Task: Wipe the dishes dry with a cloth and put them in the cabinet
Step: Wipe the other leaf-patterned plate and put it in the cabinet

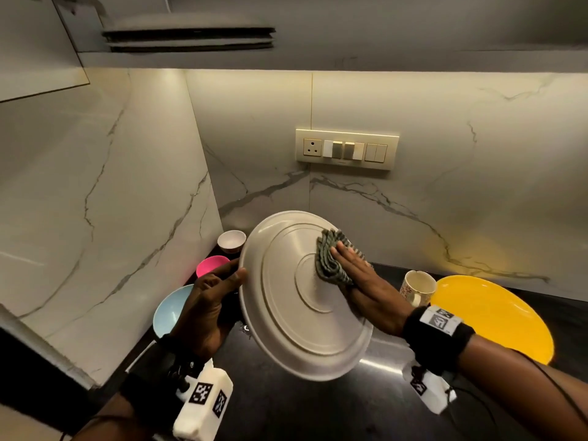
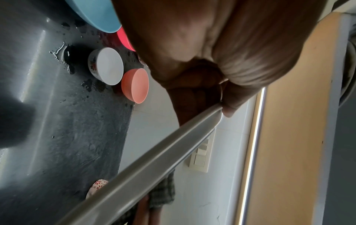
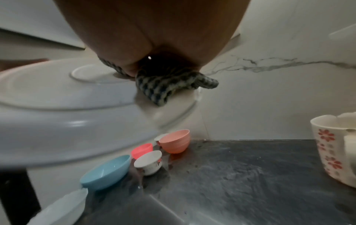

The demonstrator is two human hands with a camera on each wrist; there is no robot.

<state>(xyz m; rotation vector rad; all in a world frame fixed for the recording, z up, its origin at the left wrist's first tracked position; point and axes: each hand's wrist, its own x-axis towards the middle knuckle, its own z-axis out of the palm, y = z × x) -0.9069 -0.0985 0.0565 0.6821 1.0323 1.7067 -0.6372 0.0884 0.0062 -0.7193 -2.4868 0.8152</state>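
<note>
dark stone countertop [image 1: 318, 409] below a marble wall, wet dishes on both sides. step in hand: wiping. steel plate [image 1: 280, 329] is up off the counter, tilted on edge, ringed face toward the head camera. left hand [image 1: 206, 310] pinches its left rim, thumb on the near face, fingers curled behind. right hand [image 1: 366, 291] lies flat, fingers straight and together, pressing the checked cloth [image 1: 331, 259] onto the plate's far right part, just off the centre ring.

judgement: drying of this dish is mid-way. next move likely calls for sweeping the cloth round the rings, turning the plate over, then lifting it to the cabinet shelf [image 1: 318, 60] overhead, where dark plates [image 1: 191, 39] sit stacked. yellow plate [image 1: 496, 316] and floral mug [image 1: 416, 288] wait on the right, blue bowl [image 1: 170, 310] and pink bowl [image 1: 211, 264] on the left.

only the head view shows both hands, the shelf and the yellow plate. left wrist view shows the thumb tip [image 2: 229, 109] hooked over the rim, plus water drops [image 2: 63, 50] on the counter. right wrist view adds a peach bowl [image 3: 174, 141] and a white floral cup [image 3: 149, 162], the latter not found in the head view; right fingertips are hidden there.
</note>
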